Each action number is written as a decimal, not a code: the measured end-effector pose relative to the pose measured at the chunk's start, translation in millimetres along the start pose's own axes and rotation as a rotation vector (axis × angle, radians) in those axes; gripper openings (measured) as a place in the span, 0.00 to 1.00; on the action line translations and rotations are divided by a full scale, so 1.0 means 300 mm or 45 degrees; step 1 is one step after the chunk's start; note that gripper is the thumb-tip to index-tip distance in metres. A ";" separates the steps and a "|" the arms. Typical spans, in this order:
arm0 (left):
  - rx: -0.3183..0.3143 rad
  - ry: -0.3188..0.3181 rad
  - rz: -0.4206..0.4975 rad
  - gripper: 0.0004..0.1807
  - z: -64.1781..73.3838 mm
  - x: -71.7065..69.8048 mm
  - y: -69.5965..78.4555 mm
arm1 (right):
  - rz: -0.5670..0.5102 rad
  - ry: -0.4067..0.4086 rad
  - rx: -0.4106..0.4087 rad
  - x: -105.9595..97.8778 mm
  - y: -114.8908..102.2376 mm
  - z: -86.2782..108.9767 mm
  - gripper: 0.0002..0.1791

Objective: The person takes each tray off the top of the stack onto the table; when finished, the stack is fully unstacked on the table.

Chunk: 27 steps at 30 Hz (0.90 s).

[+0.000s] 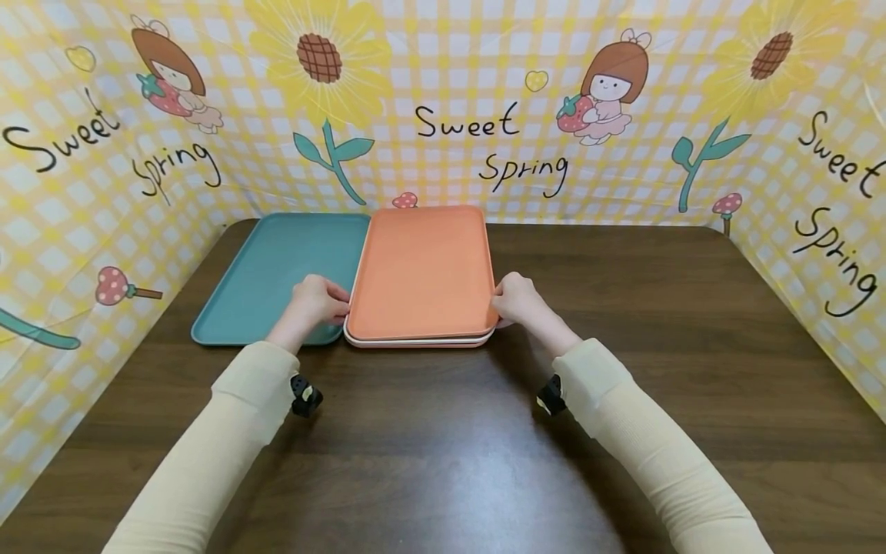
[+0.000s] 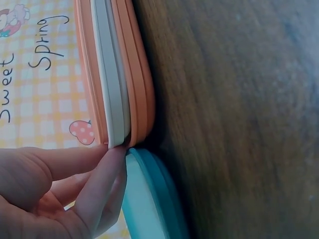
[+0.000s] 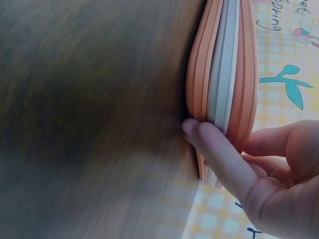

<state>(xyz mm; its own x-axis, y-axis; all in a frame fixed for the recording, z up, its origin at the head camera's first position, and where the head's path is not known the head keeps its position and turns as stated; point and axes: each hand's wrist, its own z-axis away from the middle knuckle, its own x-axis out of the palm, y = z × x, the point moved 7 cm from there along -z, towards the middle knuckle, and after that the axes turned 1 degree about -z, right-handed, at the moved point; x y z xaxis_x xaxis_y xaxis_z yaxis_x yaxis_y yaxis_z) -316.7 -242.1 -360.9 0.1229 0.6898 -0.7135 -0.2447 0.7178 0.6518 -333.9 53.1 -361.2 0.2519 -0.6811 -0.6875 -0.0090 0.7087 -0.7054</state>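
A stack of rectangular trays lies in the head view: an orange tray (image 1: 422, 269) on top, a white tray (image 1: 415, 340) under it and another orange tray (image 2: 137, 94) at the bottom. A thin dark gap shows under the top tray's front edge. At the stack's left side, my left hand (image 1: 320, 300) pinches the upper rims between thumb and fingers. My right hand (image 1: 517, 298) grips the right side, its thumb at the top orange tray and its fingertips (image 3: 212, 132) against the lower rims. A teal tray (image 1: 277, 269) lies flat beside the stack, partly behind the left hand.
All the trays are at the back of a dark wooden table (image 1: 443, 462). Yellow checked cloth (image 1: 471, 77) with printed flowers and lettering rises behind and along both sides. Each wrist carries a small black camera (image 1: 304, 396) at the sleeve cuff.
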 end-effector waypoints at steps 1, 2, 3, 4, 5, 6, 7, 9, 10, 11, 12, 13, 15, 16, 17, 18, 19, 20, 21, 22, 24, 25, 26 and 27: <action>0.010 0.011 -0.015 0.15 0.001 -0.001 0.003 | -0.006 -0.002 0.004 0.000 0.001 0.001 0.15; 0.018 0.022 -0.035 0.14 0.002 -0.002 0.006 | -0.008 -0.002 0.006 -0.001 0.001 0.001 0.15; 0.028 0.029 -0.051 0.14 0.002 -0.004 0.009 | -0.010 -0.005 0.012 -0.002 0.002 0.002 0.15; 0.036 0.035 -0.068 0.14 0.004 -0.005 0.011 | -0.008 -0.007 0.016 -0.003 0.002 0.003 0.15; 0.046 0.041 -0.087 0.14 0.005 -0.006 0.014 | -0.009 -0.008 0.019 -0.003 0.002 0.004 0.15; 0.050 0.040 -0.089 0.14 0.007 -0.007 0.016 | -0.007 -0.011 0.019 -0.004 0.002 0.005 0.15; 0.050 0.037 -0.092 0.15 0.008 -0.007 0.016 | -0.009 -0.013 0.019 -0.006 0.002 0.006 0.15; 0.044 0.027 -0.093 0.15 0.011 -0.007 0.016 | -0.016 -0.013 0.019 -0.008 0.002 0.009 0.16; 0.040 0.022 -0.094 0.15 0.013 -0.006 0.015 | -0.020 -0.014 0.016 -0.009 0.002 0.011 0.16; 0.037 0.019 -0.094 0.16 0.015 -0.006 0.014 | -0.019 -0.014 0.010 -0.010 0.000 0.012 0.16; 0.033 0.014 -0.090 0.16 0.015 -0.006 0.012 | -0.023 -0.014 0.007 -0.012 0.000 0.013 0.16; 0.031 0.011 -0.090 0.16 0.015 -0.006 0.012 | -0.032 -0.014 0.004 -0.013 0.001 0.014 0.16; 0.024 0.008 -0.084 0.16 0.014 -0.005 0.011 | -0.053 -0.022 0.008 -0.017 0.005 0.014 0.15; 0.023 0.007 -0.085 0.16 0.014 -0.005 0.011 | -0.069 -0.029 0.013 -0.018 0.008 0.015 0.15; 0.021 0.006 -0.081 0.16 0.014 -0.005 0.012 | -0.085 -0.034 0.017 -0.021 0.011 0.014 0.15; 0.018 0.004 -0.077 0.17 0.013 -0.005 0.012 | -0.114 -0.039 0.023 -0.023 0.016 0.014 0.14; 0.014 0.001 -0.068 0.17 0.012 -0.005 0.011 | -0.139 -0.040 0.029 -0.026 0.020 0.013 0.14; 0.013 0.000 -0.064 0.17 0.012 -0.005 0.012 | -0.155 -0.041 0.028 -0.031 0.024 0.013 0.14; 0.012 0.005 -0.062 0.17 0.013 -0.005 0.012 | -0.179 -0.040 0.031 -0.034 0.027 0.013 0.13; 0.012 0.010 -0.061 0.17 0.012 -0.006 0.012 | -0.199 -0.040 0.033 -0.037 0.029 0.013 0.13; 0.011 0.015 -0.054 0.16 0.011 -0.007 0.013 | -0.234 -0.033 0.043 -0.045 0.035 0.012 0.11; 0.009 0.019 -0.052 0.16 0.011 -0.008 0.013 | -0.266 -0.034 0.056 -0.047 0.039 0.012 0.11; 0.008 0.022 -0.053 0.16 0.012 -0.008 0.014 | -0.300 -0.040 0.067 -0.049 0.042 0.012 0.10; 0.005 0.026 -0.054 0.16 0.011 -0.008 0.013 | -0.347 -0.047 0.083 -0.049 0.044 0.013 0.09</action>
<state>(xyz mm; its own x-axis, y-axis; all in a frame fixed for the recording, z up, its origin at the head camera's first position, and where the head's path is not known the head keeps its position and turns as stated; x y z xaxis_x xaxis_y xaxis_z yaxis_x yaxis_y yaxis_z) -314.9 -240.7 -355.6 0.1137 0.6565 -0.7457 -0.2359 0.7470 0.6216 -334.1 73.3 -359.7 0.2715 -0.8419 -0.4663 0.1262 0.5115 -0.8500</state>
